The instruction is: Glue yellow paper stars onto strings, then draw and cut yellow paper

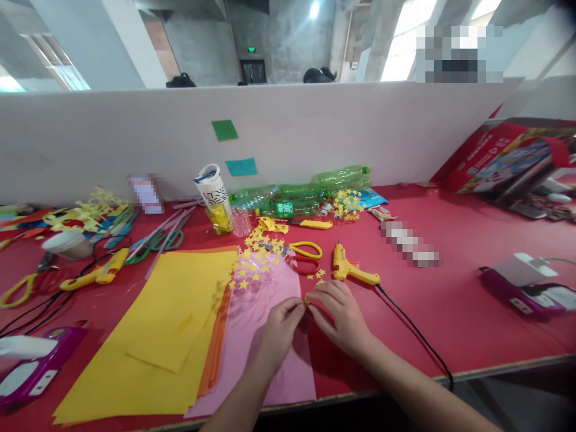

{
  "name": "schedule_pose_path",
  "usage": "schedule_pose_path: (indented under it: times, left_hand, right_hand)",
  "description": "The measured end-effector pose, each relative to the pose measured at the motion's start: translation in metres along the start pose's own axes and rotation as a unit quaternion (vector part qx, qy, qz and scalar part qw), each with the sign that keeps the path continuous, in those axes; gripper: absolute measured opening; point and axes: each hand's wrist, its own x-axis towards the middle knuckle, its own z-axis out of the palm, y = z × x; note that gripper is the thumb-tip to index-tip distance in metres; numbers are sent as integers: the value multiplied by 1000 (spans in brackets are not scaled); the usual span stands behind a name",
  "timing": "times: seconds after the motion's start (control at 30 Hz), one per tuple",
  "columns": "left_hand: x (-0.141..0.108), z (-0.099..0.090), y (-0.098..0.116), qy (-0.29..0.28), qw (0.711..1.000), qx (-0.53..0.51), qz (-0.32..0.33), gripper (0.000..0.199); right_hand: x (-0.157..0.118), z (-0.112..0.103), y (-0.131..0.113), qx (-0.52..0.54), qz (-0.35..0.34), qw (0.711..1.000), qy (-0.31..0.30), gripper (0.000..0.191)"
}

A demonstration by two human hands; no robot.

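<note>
Fingertips of my left hand and my right hand meet over the right edge of a pink sheet. Pinched between them is a small yellow piece, mostly covered by the fingers, so its shape is unclear. Just beyond the right hand lies a yellow glue gun, its black cord trailing to the table's front edge. Scissors with yellow and red handles lie farther back. Small yellow stars are scattered on the pink sheet, and a few sit near the scissors.
Yellow sheets over orange ones lie left. Green bottles, a white cup and a yellow cutter stand or lie behind. A second glue gun is left. Purple power strips flank the red table; a white partition rises behind.
</note>
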Motion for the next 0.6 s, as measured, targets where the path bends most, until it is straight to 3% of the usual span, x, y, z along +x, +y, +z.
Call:
schedule_pose_path:
  times: [0.1,0.3,0.43,0.6]
  left_hand:
    - [-3,-1,1,-2,999,46,10,20]
    - [-3,-1,4,10,997,74,0,16]
    - [-4,-3,3,20,998,59,-21,21]
    - [-5,-6,1,33,996,63,-46,27]
  right_hand:
    - [2,4,1,66,66,996,-9,8]
    - [6,7,-4,131,106,985,-27,11]
    - [10,-5,7,-61,104,989,-83,11]
    - [11,-35,56,-240,178,951,-85,34]
